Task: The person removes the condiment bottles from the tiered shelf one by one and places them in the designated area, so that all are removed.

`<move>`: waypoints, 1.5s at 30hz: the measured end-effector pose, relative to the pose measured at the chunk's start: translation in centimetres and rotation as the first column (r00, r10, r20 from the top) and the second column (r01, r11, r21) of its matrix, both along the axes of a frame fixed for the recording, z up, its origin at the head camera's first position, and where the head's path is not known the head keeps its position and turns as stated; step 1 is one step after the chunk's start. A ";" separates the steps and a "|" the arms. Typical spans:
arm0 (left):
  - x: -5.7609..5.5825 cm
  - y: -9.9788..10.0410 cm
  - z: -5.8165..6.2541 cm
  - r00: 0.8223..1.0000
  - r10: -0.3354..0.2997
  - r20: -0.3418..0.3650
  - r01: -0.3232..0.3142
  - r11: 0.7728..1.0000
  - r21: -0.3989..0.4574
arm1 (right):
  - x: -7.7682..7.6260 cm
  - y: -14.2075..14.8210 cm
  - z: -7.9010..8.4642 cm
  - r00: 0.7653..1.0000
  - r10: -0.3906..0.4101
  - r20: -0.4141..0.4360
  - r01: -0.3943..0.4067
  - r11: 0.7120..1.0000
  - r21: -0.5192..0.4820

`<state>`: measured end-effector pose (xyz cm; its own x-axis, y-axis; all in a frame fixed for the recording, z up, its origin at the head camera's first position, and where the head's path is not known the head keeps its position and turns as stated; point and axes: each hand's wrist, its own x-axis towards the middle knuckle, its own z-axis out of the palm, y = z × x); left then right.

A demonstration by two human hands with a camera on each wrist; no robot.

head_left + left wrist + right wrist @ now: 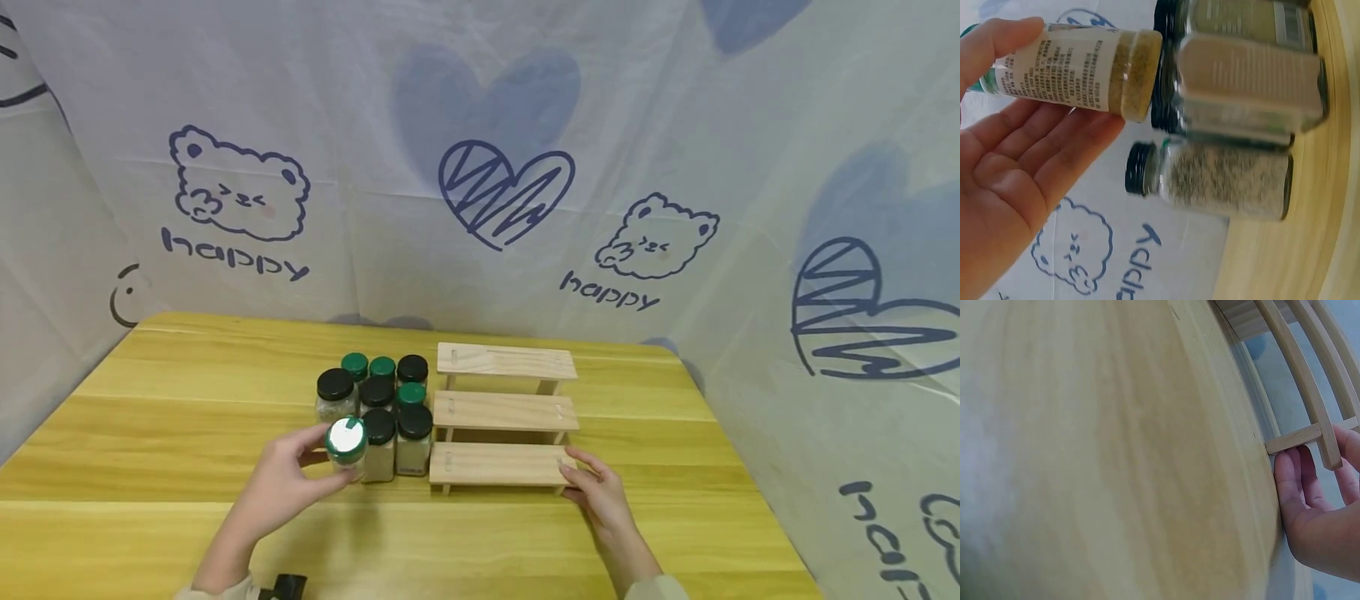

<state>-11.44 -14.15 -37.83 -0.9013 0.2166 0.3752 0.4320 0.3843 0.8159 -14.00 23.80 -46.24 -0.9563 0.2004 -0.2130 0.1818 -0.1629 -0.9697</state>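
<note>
My left hand (285, 479) holds a spice jar (348, 450) with a green lid between thumb and fingers. In the left wrist view the jar (1072, 72) has a printed label and yellowish-brown contents at its base. It is raised beside a group of black-lidded and green-lidded jars (378, 450) standing on the table. Right of them stands a three-step wooden rack (502, 464) with no jars on its steps. My right hand (600, 492) grips the right end of its lowest step, fingers around the edge. The right wrist view shows the hand (1319, 512) at the rack's leg (1297, 439).
All of this stands on a wood-grain table (187, 400). A pale cloth (360, 167) printed with hearts, bears and lettering hangs behind the table and along its sides. A black-lidded jar (1229, 178) with speckled contents stands close to the left hand.
</note>
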 end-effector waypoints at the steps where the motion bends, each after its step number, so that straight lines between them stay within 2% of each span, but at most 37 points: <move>1: -0.1 -0.3 -0.1 1.000 0.009 0.008 -0.009 1.000 -0.001 | 0.0 0.0 0.0 1.000 -0.001 0.001 0.001 1.000 -0.001; 4: -0.6 -1.1 -0.7 0.999 0.041 0.029 -0.041 0.999 -0.005 | 0.0 -0.1 0.0 1.000 0.000 -0.004 0.000 1.000 0.002; 10: -1.3 -2.1 -1.8 0.987 0.075 0.140 -0.077 0.997 0.011 | 0.0 -0.1 0.1 1.000 0.016 -0.013 -0.016 1.000 0.001; 20: -2.7 -2.0 -3.6 0.956 0.117 0.269 -0.114 0.993 -0.029 | -0.1 0.0 0.0 1.000 0.010 -0.015 -0.010 1.000 0.004; 33: -3.6 -1.5 -5.0 0.939 0.157 0.305 -0.140 0.987 -0.075 | 0.0 0.0 0.0 1.000 0.010 -0.012 -0.010 1.000 0.014; 40: -3.7 -1.2 -5.1 0.931 0.177 0.319 -0.159 0.984 -0.081 | 0.0 0.0 -0.2 1.000 0.005 -0.009 -0.004 1.000 0.019; 45: -3.8 -1.2 -5.3 0.917 0.203 0.343 -0.192 0.979 -0.065 | -0.1 0.1 -0.2 1.000 0.003 -0.005 -0.003 1.000 0.019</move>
